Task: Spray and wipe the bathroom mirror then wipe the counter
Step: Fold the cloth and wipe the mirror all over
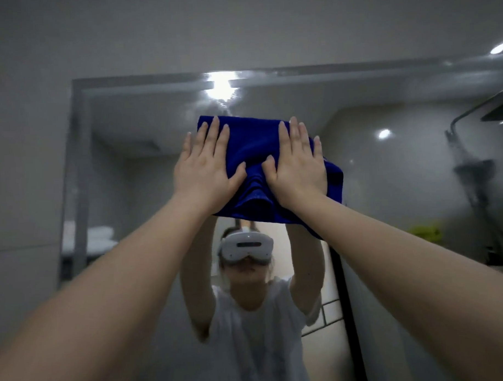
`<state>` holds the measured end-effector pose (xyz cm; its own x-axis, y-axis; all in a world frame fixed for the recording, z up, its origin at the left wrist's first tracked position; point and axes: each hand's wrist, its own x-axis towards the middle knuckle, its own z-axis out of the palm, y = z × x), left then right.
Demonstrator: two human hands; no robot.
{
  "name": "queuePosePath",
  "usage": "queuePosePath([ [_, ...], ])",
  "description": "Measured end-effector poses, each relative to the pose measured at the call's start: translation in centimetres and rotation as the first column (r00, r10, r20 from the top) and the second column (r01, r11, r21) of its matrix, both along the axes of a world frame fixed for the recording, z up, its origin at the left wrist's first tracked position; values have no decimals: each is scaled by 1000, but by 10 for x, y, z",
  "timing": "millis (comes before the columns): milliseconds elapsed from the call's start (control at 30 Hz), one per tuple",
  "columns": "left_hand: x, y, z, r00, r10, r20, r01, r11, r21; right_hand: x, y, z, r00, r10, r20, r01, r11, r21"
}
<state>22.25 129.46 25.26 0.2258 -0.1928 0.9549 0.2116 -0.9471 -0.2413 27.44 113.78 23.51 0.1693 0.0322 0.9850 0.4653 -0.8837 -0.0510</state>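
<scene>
Both hands flat, fingers spread wide: left hand point(206, 166) and right hand point(296, 163) press folded dark-blue microfibre cloth point(257, 150) against large grey-framed wall mirror point(387, 185). Cloth's upper edge just below top frame; clear glass left, right, below.

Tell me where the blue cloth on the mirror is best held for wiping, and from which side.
Probably as shown: flat palms on the blue cloth, from the front, left hand and right hand side by side. It is folded into a wide pad against the mirror, so open-hand pressure suits it; the bunched fold between the thumbs offers a pinch point.
</scene>
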Motion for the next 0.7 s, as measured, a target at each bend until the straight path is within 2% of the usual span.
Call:
queuePosePath([
  [167, -28, 101, -18, 998, -31, 50, 36, 994, -106, -30, 100, 3, 999, 27, 41, -24, 996, -86],
  [333, -46, 163, -34, 995, -46, 85, 59, 984, -169, -46, 166, 1, 998, 27, 55, -21, 993, -117],
  [700, -42, 167, -69, 990, -102, 102, 120, 976, -183, -47, 169, -34, 999, -16, 45, 23, 988, -154],
])
